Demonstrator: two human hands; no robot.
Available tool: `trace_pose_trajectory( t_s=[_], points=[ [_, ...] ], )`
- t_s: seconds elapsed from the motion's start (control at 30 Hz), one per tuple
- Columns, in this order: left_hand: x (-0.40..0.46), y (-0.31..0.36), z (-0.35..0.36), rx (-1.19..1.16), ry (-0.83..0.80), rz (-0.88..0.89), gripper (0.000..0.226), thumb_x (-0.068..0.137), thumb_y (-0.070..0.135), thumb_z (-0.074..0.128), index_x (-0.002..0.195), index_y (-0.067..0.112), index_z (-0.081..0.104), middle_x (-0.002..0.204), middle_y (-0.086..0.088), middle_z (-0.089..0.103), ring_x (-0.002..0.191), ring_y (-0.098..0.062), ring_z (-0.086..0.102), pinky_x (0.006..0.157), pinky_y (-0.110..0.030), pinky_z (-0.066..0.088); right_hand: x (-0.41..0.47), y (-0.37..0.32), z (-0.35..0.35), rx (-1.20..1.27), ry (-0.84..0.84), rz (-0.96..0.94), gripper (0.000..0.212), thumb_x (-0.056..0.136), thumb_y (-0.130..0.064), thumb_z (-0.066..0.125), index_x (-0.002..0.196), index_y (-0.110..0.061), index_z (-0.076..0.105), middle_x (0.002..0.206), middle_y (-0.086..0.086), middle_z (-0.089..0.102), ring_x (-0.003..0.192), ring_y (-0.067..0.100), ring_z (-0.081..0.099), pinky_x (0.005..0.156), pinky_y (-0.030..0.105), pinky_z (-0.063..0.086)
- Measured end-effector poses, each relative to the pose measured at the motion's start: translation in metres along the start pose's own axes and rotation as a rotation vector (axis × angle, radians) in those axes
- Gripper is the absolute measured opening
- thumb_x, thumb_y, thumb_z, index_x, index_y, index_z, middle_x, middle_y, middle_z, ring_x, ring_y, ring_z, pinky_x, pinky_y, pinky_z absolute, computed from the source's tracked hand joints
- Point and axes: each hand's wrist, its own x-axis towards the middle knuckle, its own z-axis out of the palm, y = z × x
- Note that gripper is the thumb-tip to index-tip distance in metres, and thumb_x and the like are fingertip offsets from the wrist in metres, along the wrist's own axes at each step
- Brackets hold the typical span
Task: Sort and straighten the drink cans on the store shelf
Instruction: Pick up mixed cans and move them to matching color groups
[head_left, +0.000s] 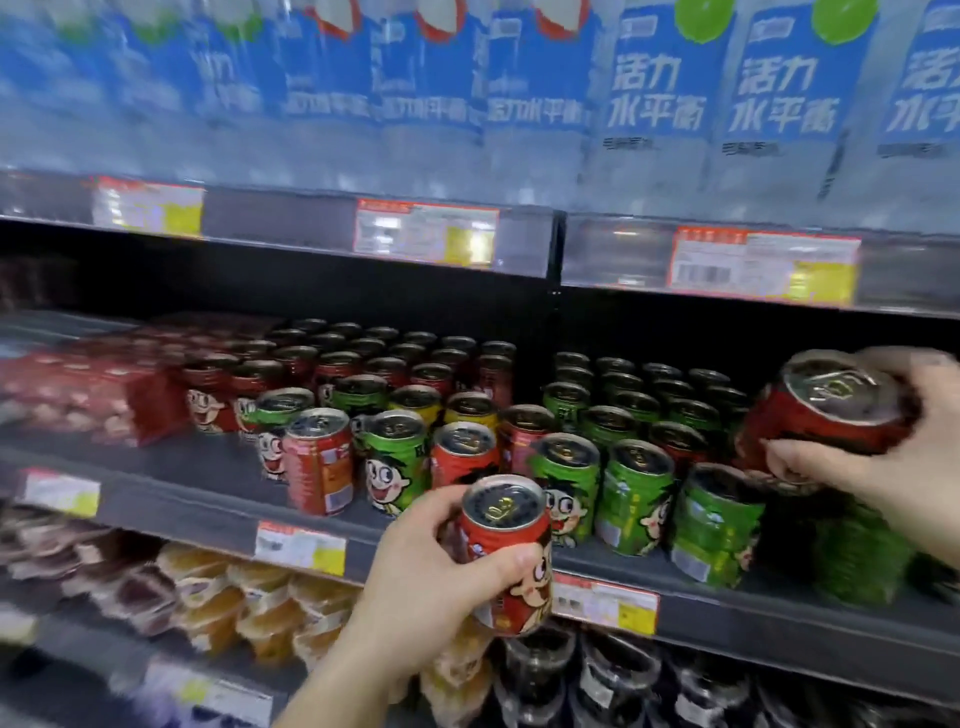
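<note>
I see the middle shelf (208, 488) carrying the cans (566, 483) in rows running front to back. Left of the cans sit boxed packs (93, 395). Above that shelf stand large bottles (660, 93); below it lie jelly cups (244, 597). My left hand (431, 582) holds one can (506, 551) before its front edge.

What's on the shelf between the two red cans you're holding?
Between the left hand's red can and the right hand's red can, the head view shows upright green cans.

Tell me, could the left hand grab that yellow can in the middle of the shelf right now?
Probably not yet. The left hand already grips a red can, and the yellow can stands behind a front red can and a green can.
</note>
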Motion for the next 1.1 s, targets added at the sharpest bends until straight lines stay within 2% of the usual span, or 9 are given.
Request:
trace_pose_trajectory(
  t_s=[0.1,0.2,0.37,0.53,0.73,0.8,0.9,1.0,1.1],
  points=[
    [0.0,-0.008,-0.038,-0.003,-0.006,0.01,0.058,0.047,0.051,0.084,0.1,0.037,0.063,0.098,0.024,0.07,0.088,0.005,0.066,0.07,-0.013,0.049,-0.024,-0.056,0.027,0.153,-0.084,-0.055,0.073,0.034,-0.081,0.072,0.101,-0.063,0.049,0.098,-0.038,0.058,0.091,-0.01,0.058,0.08,0.031,0.053],
    [-0.003,-0.01,-0.087,0.044,0.035,0.026,0.059,0.045,0.052,0.083,0.099,0.037,0.064,0.096,0.027,0.069,0.087,0.007,0.065,0.068,-0.01,0.049,-0.043,-0.11,0.074,0.17,-0.176,-0.076,0.084,0.028,-0.079,0.075,0.104,-0.053,0.052,0.095,-0.035,0.061,0.088,-0.016,0.057,0.072,0.014,0.045],
    [-0.001,-0.002,-0.184,0.158,0.226,0.039,0.053,0.05,0.053,0.081,0.097,0.035,0.064,0.089,0.02,0.073,0.08,0.002,0.067,0.064,-0.015,0.048,-0.051,-0.182,0.159,0.263,-0.406,-0.149,0.071,0.044,-0.059,0.083,0.104,-0.05,0.049,0.095,-0.041,0.056,0.09,-0.022,0.051,0.067,0.002,0.041],
    [0.038,-0.006,-0.254,0.315,0.455,0.053,0.034,0.07,0.043,0.078,0.096,0.029,0.063,0.086,0.015,0.066,0.081,0.001,0.06,0.065,-0.019,0.043,-0.052,-0.224,0.218,0.323,-0.474,-0.154,0.068,0.051,-0.057,0.084,0.106,-0.05,0.046,0.097,-0.035,0.055,0.093,-0.02,0.05,0.068,0.007,0.046],
    [0.085,-0.03,-0.282,0.514,0.445,-0.025,0.024,0.075,0.05,0.072,0.078,0.034,0.054,0.074,0.019,0.059,0.076,-0.009,0.059,0.069,-0.029,0.042,-0.048,-0.251,0.26,0.363,-0.464,-0.138,0.079,0.053,-0.054,0.083,0.12,-0.045,0.043,0.109,-0.026,0.056,0.1,-0.003,0.055,0.085,0.023,0.051],
    [0.093,-0.037,-0.288,0.55,0.413,-0.046,0.03,0.076,0.053,0.07,0.088,0.028,0.06,0.082,0.015,0.064,0.083,-0.015,0.063,0.07,-0.029,0.044,-0.047,-0.262,0.274,0.393,-0.468,-0.13,0.075,0.055,-0.051,0.083,0.118,-0.045,0.044,0.108,-0.025,0.057,0.1,-0.002,0.056,0.084,0.023,0.051],
    [0.103,-0.046,-0.299,0.566,0.401,-0.058,0.056,0.076,0.05,0.071,0.119,0.015,0.06,0.104,0.003,0.069,0.095,-0.022,0.064,0.073,-0.03,0.045,-0.046,-0.279,0.295,0.416,-0.452,-0.111,0.069,0.058,-0.048,0.082,0.116,-0.043,0.044,0.105,-0.025,0.057,0.098,-0.002,0.056,0.079,0.019,0.048],
    [0.107,-0.048,-0.303,0.57,0.409,-0.069,0.058,0.076,0.05,0.071,0.124,0.018,0.059,0.11,-0.002,0.07,0.097,-0.021,0.064,0.076,-0.032,0.047,-0.044,-0.295,0.317,0.397,-0.426,-0.087,0.069,0.064,-0.046,0.081,0.121,-0.041,0.042,0.108,-0.026,0.054,0.1,0.001,0.054,0.078,0.017,0.045],
    [0.097,-0.046,-0.3,0.48,0.541,-0.065,0.054,0.082,0.038,0.069,0.128,0.011,0.057,0.116,-0.005,0.066,0.103,-0.019,0.059,0.083,-0.032,0.045,-0.042,-0.305,0.341,0.331,-0.392,-0.066,0.081,0.066,-0.049,0.078,0.135,-0.036,0.036,0.127,-0.018,0.054,0.115,0.009,0.054,0.092,0.03,0.049]
  ],
)
